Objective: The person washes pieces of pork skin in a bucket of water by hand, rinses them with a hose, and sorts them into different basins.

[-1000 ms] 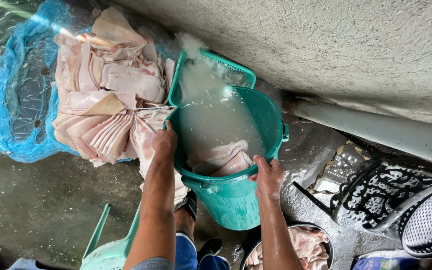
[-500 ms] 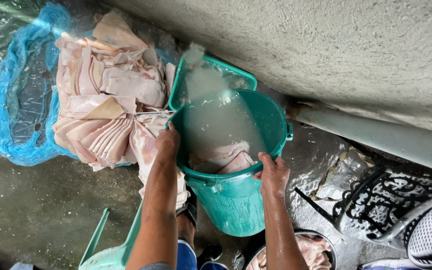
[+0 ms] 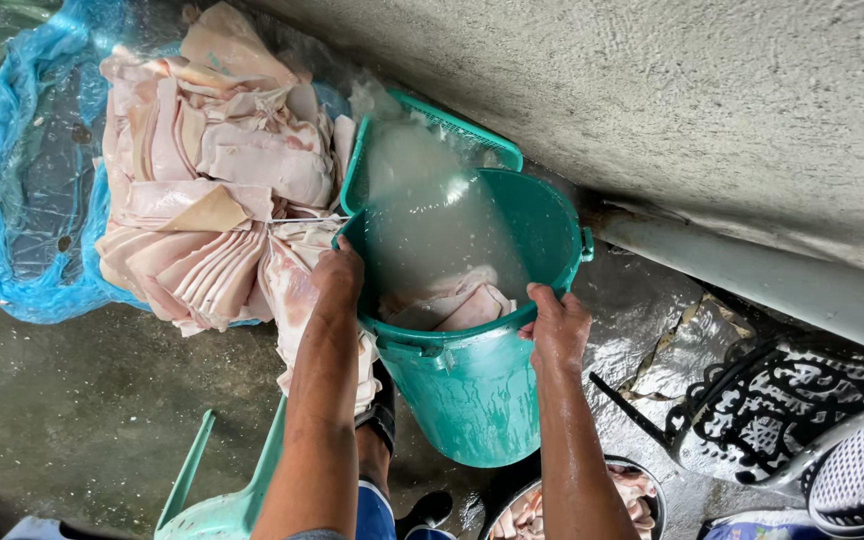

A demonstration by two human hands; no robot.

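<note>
Since 1 second ago, teal bucket [image 3: 472, 390] is tipping further; left hand [image 3: 337, 275] and right hand [image 3: 557, 325] are gripping its rim, draining cloudy water [image 3: 432, 220] into teal basket [image 3: 422, 130] at upper centre

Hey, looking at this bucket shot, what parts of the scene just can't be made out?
All in the head view:
- How much lies in the teal bucket: cloudy water covers all but a few pale slabs.
- The basket beyond it: mostly behind the pouring water.
- The left hand and right hand: fingertips curl over the rim, out of sight.
- The bowl below: cut off by the edge and the right forearm.
</note>
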